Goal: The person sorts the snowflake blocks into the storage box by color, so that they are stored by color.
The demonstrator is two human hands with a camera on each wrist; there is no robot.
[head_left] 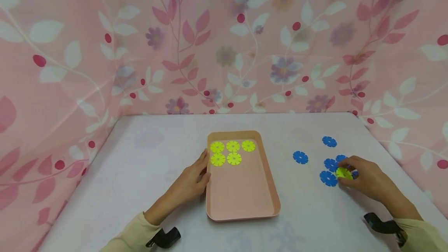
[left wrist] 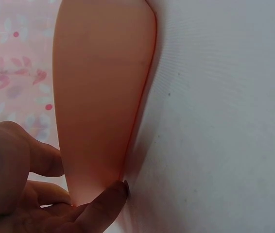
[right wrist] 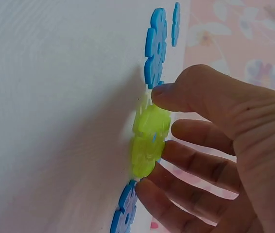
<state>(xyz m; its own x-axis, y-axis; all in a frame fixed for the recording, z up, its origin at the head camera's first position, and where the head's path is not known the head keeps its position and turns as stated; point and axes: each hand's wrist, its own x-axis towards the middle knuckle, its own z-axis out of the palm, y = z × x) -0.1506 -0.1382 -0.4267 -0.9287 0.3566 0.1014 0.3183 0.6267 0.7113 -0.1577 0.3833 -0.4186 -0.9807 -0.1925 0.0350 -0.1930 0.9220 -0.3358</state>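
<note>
My left hand (head_left: 190, 180) holds the left side of a shallow pink tray (head_left: 243, 195). In the left wrist view, its digits meet the rim and lower edge of the tray's outer wall (left wrist: 103, 87). Several yellow-green notched discs (head_left: 234, 158) lie flat in two rows at the tray's far end. At the right, my right hand (head_left: 367, 178) pinches another yellow-green disc (head_left: 344, 173) between thumb and fingers, shown edge-on in the right wrist view (right wrist: 149, 141). Blue notched discs (head_left: 328, 178) lie close beneath and beside that hand, one partly hidden by it.
Two more blue discs lie apart from the cluster, one disc (head_left: 300, 157) nearer the tray and another disc (head_left: 329, 141) farther back. A white cloth covers the table (head_left: 157, 143). Pink floral curtains (head_left: 224, 42) stand at the back and sides.
</note>
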